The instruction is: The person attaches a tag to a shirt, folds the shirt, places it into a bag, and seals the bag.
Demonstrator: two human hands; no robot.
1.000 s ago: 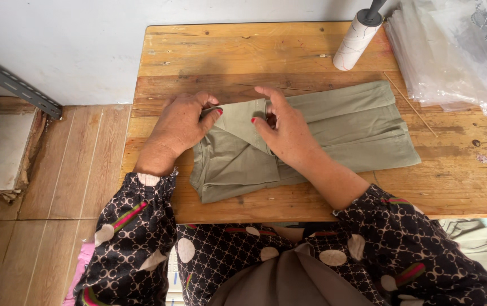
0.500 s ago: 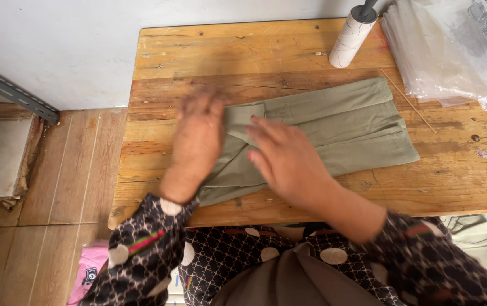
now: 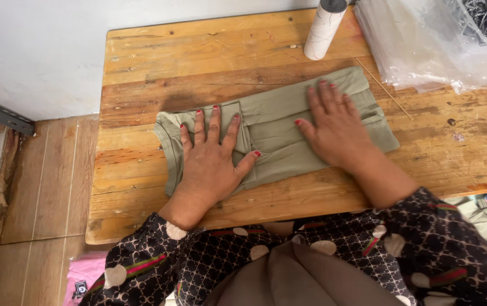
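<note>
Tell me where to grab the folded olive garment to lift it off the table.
Likely the two short ends of the folded garment, one from each side: it lies flat and long across the table, with the left hand and right hand pressing flat on it.

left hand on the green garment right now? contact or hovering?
Touching. The head view shows the left hand lying flat, fingers spread, pressed on the folded green garment, with no gap visible beneath the palm.
</note>
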